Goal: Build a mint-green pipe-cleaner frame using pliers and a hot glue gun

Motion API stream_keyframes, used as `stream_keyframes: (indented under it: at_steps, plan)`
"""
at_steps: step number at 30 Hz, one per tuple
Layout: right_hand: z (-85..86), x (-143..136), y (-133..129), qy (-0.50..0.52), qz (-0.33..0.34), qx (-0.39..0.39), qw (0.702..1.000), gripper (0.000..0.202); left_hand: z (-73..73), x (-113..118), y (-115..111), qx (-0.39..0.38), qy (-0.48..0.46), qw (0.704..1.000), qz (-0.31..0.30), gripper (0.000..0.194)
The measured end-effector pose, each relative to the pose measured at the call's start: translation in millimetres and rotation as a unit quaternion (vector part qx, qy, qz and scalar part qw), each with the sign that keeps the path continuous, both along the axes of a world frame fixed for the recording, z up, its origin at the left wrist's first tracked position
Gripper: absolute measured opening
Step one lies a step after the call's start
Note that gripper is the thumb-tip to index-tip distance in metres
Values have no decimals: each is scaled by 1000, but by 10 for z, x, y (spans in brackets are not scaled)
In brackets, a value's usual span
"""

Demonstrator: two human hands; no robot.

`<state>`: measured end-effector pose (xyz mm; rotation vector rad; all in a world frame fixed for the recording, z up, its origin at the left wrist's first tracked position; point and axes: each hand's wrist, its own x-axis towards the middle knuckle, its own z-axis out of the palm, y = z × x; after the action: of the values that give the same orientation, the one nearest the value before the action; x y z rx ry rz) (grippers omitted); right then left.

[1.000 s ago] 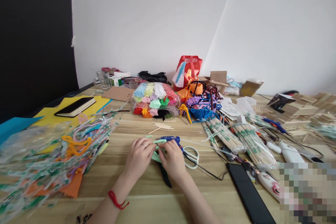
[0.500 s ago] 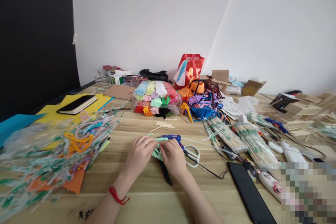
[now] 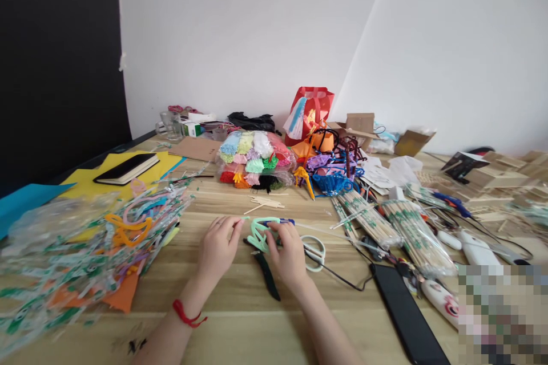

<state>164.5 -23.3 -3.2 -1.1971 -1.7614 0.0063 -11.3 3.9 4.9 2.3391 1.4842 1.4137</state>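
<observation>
"Green fuzzy shape (image 3: 258, 232): where?"
"Ten o'clock from the right hand (image 3: 287, 250), whose grip pinches its edge."
"And the left hand's (image 3: 218, 245) grip?"
"Can't tell. A black handle (image 3: 268, 278) lies on the surface (image 3: 222, 328), at the shape's six o'clock."

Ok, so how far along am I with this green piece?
Shaping looks at least partly done: the mint-green piece is bent into angled loops. It's in hand now, held by your right hand, with your left hand beside it. What's left is unclear: the loose sticks lie apart from it, and I can't tell whether it needs more bends.
</observation>
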Motion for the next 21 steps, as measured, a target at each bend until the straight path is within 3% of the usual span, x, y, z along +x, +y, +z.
stream_keyframes:
  at_steps: [10,17,21]
  plan:
    - [8,-12,-12,2,5,19,1000,17,29,13,-5,-46,-22,998,29,30]
    - [11,-27,-25,3,3,8,1000,17,69,34,-14,-152,-176,973,-14,35]
    - [18,-32,-27,0,3,5,1000,16,27,45,26,-155,-226,960,-52,26]
